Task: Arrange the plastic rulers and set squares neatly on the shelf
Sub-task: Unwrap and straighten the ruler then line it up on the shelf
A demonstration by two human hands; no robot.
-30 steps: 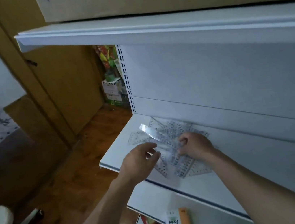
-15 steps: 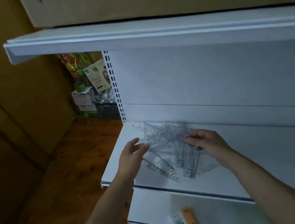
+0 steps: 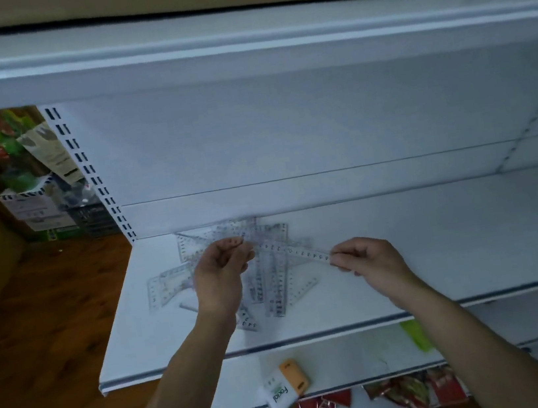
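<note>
1. Right hand: thumb and fingers pinch the right end of a clear ruler.
2. Left hand: fingers curled, closed on the ruler's left end.
3. Clear ruler: held between both hands, raised above the pile, and sloping down toward the right.
4. Pile of rulers and set squares: transparent pieces lie crossed and overlapping on the white shelf, toward its left half and near the back panel. Motion blur hides how many there are.
5. Lower shelf: a white-and-orange tissue pack lies at its front edge.
6. Red packets lie below the lower shelf.
</note>
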